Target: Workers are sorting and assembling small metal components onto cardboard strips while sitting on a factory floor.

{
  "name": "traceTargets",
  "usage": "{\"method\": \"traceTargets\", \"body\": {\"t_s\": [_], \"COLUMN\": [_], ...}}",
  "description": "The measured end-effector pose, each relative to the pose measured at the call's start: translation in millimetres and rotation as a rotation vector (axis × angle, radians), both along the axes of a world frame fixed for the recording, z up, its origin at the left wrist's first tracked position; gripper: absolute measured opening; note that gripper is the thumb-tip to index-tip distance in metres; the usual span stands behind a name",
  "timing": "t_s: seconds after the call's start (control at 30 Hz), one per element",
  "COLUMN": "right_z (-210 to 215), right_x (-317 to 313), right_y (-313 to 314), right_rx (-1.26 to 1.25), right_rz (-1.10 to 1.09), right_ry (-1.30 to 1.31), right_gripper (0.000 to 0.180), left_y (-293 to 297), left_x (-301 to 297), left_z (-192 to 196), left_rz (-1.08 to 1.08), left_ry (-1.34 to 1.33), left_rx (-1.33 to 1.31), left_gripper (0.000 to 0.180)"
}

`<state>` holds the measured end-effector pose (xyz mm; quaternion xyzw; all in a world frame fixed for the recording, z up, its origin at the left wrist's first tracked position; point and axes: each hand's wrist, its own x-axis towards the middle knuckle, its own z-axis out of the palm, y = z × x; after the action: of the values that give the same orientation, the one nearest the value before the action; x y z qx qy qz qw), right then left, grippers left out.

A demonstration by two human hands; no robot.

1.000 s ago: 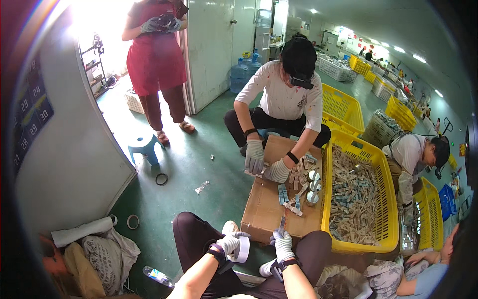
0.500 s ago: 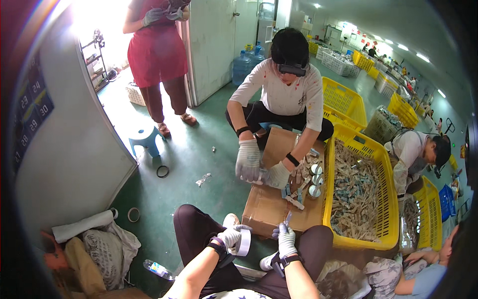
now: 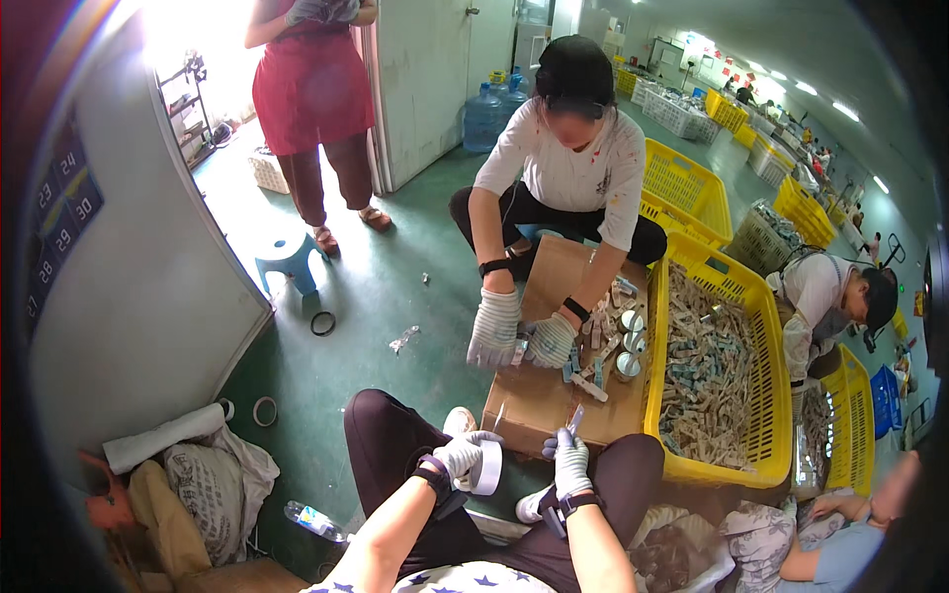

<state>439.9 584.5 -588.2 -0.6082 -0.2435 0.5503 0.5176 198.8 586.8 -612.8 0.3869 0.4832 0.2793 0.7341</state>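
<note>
In my left hand is a roll of white tape, its fingers closed round the rim. A thin pale strip rises above the roll against the cardboard box's side; I cannot tell whether it is the tape's loose end. My right hand, near the right knee, pinches a small narrow pale packet that points up. The cardboard box stands just beyond both hands. On it lie small packets and several round white-topped rolls or tins. Across it, a co-worker's gloved hands handle a small piece.
A yellow crate full of small packets stands right of the box. A blue stool, a black ring and a clear bottle are on the green floor at left. Sacks lie by the wall. Other people stand and sit around.
The thin pale strip now shows above the tape roll. My hands have hardly shifted. The co-worker opposite has straightened a little, with the hands still over the box.
</note>
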Motion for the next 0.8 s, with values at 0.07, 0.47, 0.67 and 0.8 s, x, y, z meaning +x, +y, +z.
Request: {"method": "traceTargets", "body": {"t_s": [0.07, 0.47, 0.67, 0.8], "right_z": [3, 16, 62, 84], "right_x": [-2, -10, -26, -28], "right_y": [-1, 3, 28, 41], "right_rx": [-0.002, 0.066, 0.213, 0.214], "right_rz": [0.002, 0.127, 0.677, 1.020], "right_ry": [-0.004, -0.150, -0.989, -1.161], "right_gripper": [0.027, 0.020, 0.028, 0.029], "left_y": [3, 4, 8, 5], "left_x": [-1, 8, 5, 5], "left_z": [-3, 24, -3, 27], "left_rz": [0.125, 0.155, 0.105, 0.108], "left_ry": [-0.107, -0.085, -0.095, -0.066], "left_rx": [-0.018, -0.094, -0.062, -0.072], "left_gripper": [0.038, 0.052, 0.050, 0.048]}}
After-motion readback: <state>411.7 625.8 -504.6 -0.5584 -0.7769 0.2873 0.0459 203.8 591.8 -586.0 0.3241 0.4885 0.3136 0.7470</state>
